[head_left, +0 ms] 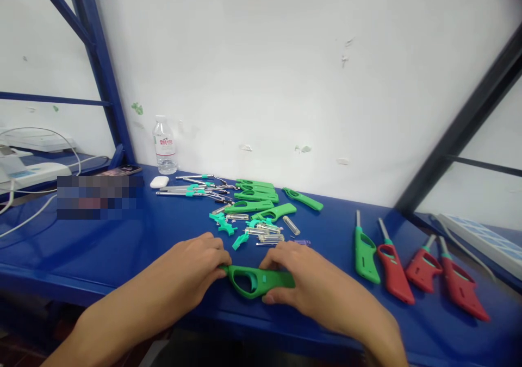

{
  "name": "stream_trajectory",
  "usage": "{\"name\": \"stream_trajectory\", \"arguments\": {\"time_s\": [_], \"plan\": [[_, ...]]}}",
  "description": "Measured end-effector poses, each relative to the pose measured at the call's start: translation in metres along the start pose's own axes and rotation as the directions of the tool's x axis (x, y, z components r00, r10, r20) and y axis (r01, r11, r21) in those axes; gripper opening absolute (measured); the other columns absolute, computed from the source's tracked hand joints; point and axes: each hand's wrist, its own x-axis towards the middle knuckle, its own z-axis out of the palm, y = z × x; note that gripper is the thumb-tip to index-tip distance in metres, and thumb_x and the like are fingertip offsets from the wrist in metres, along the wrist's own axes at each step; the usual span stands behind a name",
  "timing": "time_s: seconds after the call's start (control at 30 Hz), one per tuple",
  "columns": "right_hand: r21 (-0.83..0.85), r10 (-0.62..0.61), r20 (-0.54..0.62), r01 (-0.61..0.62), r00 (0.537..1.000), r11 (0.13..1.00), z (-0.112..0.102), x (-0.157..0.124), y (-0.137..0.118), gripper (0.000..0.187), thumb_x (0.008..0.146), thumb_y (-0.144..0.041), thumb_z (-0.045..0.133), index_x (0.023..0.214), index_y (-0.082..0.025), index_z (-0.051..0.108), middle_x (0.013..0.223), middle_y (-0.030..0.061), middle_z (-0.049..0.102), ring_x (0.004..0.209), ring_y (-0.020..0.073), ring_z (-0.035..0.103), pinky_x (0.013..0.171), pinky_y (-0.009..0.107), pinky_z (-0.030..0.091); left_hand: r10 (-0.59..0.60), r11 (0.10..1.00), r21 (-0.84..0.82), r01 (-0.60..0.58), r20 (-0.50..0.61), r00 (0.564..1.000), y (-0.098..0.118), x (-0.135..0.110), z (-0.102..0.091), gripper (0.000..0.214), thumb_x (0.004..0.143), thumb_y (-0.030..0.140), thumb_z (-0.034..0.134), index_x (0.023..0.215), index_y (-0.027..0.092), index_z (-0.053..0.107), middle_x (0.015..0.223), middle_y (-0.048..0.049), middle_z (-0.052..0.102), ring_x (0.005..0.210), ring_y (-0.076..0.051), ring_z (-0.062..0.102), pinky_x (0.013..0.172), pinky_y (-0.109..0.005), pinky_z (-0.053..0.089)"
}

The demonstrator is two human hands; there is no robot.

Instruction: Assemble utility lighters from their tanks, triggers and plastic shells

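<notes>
Both hands hold one green lighter just above the front of the blue table. My left hand pinches its narrow front end, where the fingertips hide any rod. Around the handle end, my right hand is closed, with the thumb below and the fingers above. A teal piece shows inside the trigger opening. Beyond the hands lie loose teal trigger pieces, several clear fuel tanks and several green lighter shells. Metal lighter rods with wires are grouped further left.
To the right, a green long-nosed lighter and three red ones lie in a row. A water bottle stands by the wall, near a small white case. White devices with cables sit at far left. Metal frame posts rise on both sides.
</notes>
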Motion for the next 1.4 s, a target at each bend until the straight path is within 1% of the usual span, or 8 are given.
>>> {"name": "stream_trajectory", "arguments": {"time_s": [0.43,0.6,0.73,0.83,0.93,1.03,1.2,1.4], "plan": [[-0.030,0.019,0.007,-0.019,1.000,0.999,0.001,-0.001,0.002,0.026,0.089,-0.031,0.086,0.110,-0.031,0.072,0.106,-0.0041,0.070,0.100,0.0218,0.065,0.085,0.031,0.042,0.025,0.999,0.023,-0.025,0.012,1.000,-0.008,0.001,0.009,0.022,0.105,0.019,0.056,0.112,0.030,0.075,0.106,-0.0035,0.074,0.101,-0.024,0.069,0.089,-0.033,0.050],[-0.023,0.034,0.008,-0.033,0.999,0.999,0.002,0.000,0.002,0.028,0.087,-0.031,0.087,0.111,-0.031,0.074,0.108,-0.0032,0.071,0.103,0.0228,0.065,0.086,0.032,0.042,0.051,0.999,-0.001,-0.051,-0.020,0.999,-0.006,0.003,0.007,0.024,0.103,0.017,0.058,0.111,0.028,0.077,0.103,-0.0045,0.073,0.098,-0.022,0.070,0.087,-0.031,0.051],[-0.030,0.029,-0.002,-0.029,1.000,0.999,-0.001,-0.002,0.004,0.031,0.086,-0.032,0.088,0.114,-0.034,0.075,0.110,-0.0035,0.072,0.107,0.0234,0.066,0.091,0.032,0.042,0.010,1.000,-0.004,-0.010,0.004,1.000,0.002,0.005,0.002,0.024,0.101,0.013,0.058,0.106,0.026,0.078,0.099,-0.0050,0.074,0.097,-0.023,0.070,0.086,-0.031,0.052],[-0.022,0.026,-0.020,-0.026,0.999,0.999,-0.005,-0.003,0.007,0.029,0.087,-0.030,0.087,0.113,-0.034,0.076,0.110,-0.0043,0.074,0.107,0.0231,0.066,0.093,0.032,0.042,-0.033,0.999,-0.022,0.034,0.026,0.999,0.005,0.006,0.002,0.023,0.101,0.013,0.059,0.105,0.026,0.078,0.100,-0.0048,0.073,0.097,-0.024,0.069,0.086,-0.033,0.051],[-0.015,0.072,-0.015,-0.072,0.997,0.997,-0.004,-0.002,0.011,0.024,0.086,-0.030,0.087,0.108,-0.032,0.078,0.105,-0.0033,0.076,0.103,0.0239,0.068,0.089,0.032,0.043,-0.053,0.997,-0.050,0.055,0.030,0.998,0.004,0.006,0.004,0.022,0.102,0.013,0.059,0.101,0.026,0.077,0.100,-0.0038,0.072,0.097,-0.024,0.067,0.086,-0.035,0.050],[-0.003,0.143,-0.010,-0.143,0.990,0.990,0.001,0.002,0.015,0.026,0.080,-0.031,0.090,0.104,-0.030,0.080,0.102,-0.0009,0.078,0.100,0.0261,0.069,0.085,0.033,0.044,-0.059,0.996,-0.068,0.061,0.021,0.998,0.004,0.006,0.007,0.021,0.103,0.013,0.058,0.099,0.025,0.075,0.100,-0.0025,0.071,0.096,-0.023,0.065,0.084,-0.034,0.048],[0.050,0.205,-0.057,-0.202,0.977,0.978,0.006,0.005,0.019,0.027,0.076,-0.030,0.092,0.101,-0.032,0.082,0.104,0.0000,0.079,0.103,0.0277,0.069,0.087,0.035,0.043,-0.092,0.994,-0.058,0.094,0.028,0.995,0.012,0.007,0.007,0.023,0.102,0.011,0.058,0.091,0.023,0.075,0.095,-0.0031,0.070,0.092,-0.023,0.064,0.080,-0.034,0.045],[0.057,0.221,0.000,-0.220,0.975,0.974,-0.001,0.004,0.015,0.027,0.075,-0.033,0.092,0.100,-0.032,0.081,0.102,-0.0008,0.077,0.102,0.0264,0.068,0.084,0.033,0.043,-0.140,0.989,-0.043,0.142,0.052,0.989,0.018,0.008,0.001,0.020,0.101,0.012,0.063,0.094,0.024,0.078,0.097,-0.0035,0.071,0.093,-0.024,0.066,0.080,-0.034,0.047]]}}
